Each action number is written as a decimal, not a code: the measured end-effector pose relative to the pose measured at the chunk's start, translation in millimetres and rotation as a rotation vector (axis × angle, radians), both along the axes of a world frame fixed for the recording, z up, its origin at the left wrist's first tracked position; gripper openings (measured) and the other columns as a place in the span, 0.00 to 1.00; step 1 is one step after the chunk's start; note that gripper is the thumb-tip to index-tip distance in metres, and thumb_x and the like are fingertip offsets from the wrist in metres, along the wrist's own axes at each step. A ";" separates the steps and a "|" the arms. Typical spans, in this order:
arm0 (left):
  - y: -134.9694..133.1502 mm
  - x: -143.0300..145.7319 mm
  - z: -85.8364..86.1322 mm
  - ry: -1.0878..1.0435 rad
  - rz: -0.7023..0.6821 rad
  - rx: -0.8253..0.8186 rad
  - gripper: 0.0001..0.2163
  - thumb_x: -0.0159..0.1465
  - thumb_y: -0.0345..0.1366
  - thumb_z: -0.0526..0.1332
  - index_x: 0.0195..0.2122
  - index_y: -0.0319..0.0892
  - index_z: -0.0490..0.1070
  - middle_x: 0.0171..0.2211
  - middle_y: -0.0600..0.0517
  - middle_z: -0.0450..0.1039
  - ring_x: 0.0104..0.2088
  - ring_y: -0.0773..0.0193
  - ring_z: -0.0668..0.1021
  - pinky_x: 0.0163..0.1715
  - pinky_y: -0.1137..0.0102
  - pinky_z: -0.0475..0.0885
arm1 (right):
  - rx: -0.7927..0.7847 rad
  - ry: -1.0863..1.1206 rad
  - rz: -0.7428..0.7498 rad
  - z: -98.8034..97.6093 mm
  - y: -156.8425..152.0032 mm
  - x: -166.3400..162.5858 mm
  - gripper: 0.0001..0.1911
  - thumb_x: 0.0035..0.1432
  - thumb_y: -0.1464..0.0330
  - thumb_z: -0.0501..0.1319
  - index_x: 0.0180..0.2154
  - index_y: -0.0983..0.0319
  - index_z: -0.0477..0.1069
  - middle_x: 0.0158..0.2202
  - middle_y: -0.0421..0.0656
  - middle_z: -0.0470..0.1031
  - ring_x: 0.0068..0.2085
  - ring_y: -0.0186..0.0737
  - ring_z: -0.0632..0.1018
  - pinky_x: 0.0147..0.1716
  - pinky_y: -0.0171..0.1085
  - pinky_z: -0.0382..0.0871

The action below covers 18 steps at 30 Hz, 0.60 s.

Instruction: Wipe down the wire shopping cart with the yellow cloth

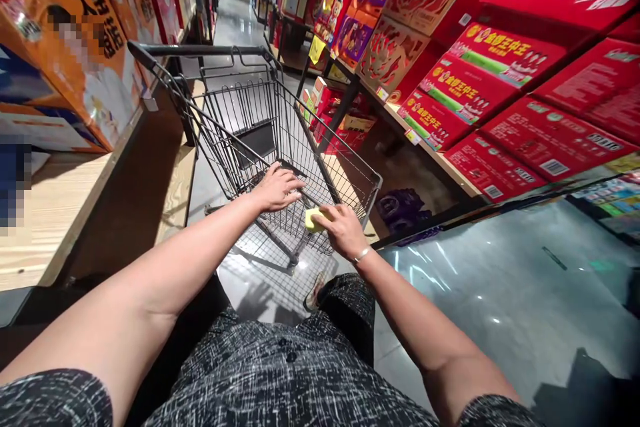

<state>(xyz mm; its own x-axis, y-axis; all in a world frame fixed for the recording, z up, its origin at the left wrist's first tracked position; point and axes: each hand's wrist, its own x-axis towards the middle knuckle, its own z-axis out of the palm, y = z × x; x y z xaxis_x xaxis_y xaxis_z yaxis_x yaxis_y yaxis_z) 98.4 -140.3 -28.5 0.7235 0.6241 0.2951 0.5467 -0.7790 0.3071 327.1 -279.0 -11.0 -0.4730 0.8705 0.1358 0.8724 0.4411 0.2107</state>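
A black wire shopping cart [345,174] stands in front of me, its handle at the far side and its narrower end towards me. My left hand [280,188] is over the cart's near end, palm down, fingers stretched out and slightly apart, holding nothing. Whether it touches the wire I cannot tell. Close to the cart's near rim, my right hand [344,230] grips a small yellow sponge [313,220] between thumb and fingers. Part of the sponge is hidden by the fingers. A bracelet circles my right wrist.
Shelves line both sides of the aisle. Orange boxes [75,47] stand on the left wooden shelf [55,200]; red boxes [505,60] are stacked on the right. Lower down on the right lie purple packages [400,207]. Shiny floor [465,280] extends to my right.
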 end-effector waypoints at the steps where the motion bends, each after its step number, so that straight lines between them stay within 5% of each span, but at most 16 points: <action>1: 1.3 0.3 -5.6 -0.009 -0.026 0.004 0.18 0.69 0.46 0.53 0.56 0.48 0.72 0.53 0.48 0.73 0.62 0.50 0.66 0.68 0.45 0.40 | 0.016 0.025 -0.029 -3.6 -12.6 13.3 0.20 0.65 0.73 0.53 0.53 0.51 0.73 0.57 0.42 0.71 0.48 0.47 0.65 0.43 0.44 0.60; 7: 14.1 -0.2 -26.5 -0.125 -0.052 0.025 0.16 0.68 0.48 0.55 0.48 0.47 0.76 0.49 0.50 0.75 0.67 0.50 0.60 0.68 0.45 0.29 | 0.075 0.280 -0.146 -19.9 -47.4 48.7 0.26 0.54 0.80 0.58 0.53 0.56 0.73 0.53 0.44 0.73 0.49 0.45 0.68 0.47 0.43 0.64; 12: 26.3 -2.2 -26.6 -0.125 -0.036 -0.003 0.14 0.68 0.47 0.55 0.45 0.48 0.76 0.48 0.50 0.75 0.68 0.50 0.58 0.68 0.44 0.29 | 0.062 0.494 -0.197 -16.8 -14.5 28.1 0.31 0.49 0.81 0.57 0.55 0.58 0.70 0.51 0.45 0.73 0.49 0.44 0.71 0.50 0.42 0.66; 18: 59.7 -3.9 -22.3 -0.078 -0.016 -0.059 0.15 0.68 0.48 0.54 0.43 0.47 0.77 0.48 0.51 0.75 0.68 0.51 0.58 0.67 0.43 0.27 | 0.073 0.427 -0.197 -10.5 12.0 4.5 0.30 0.50 0.80 0.57 0.55 0.57 0.71 0.52 0.44 0.73 0.48 0.43 0.70 0.48 0.40 0.65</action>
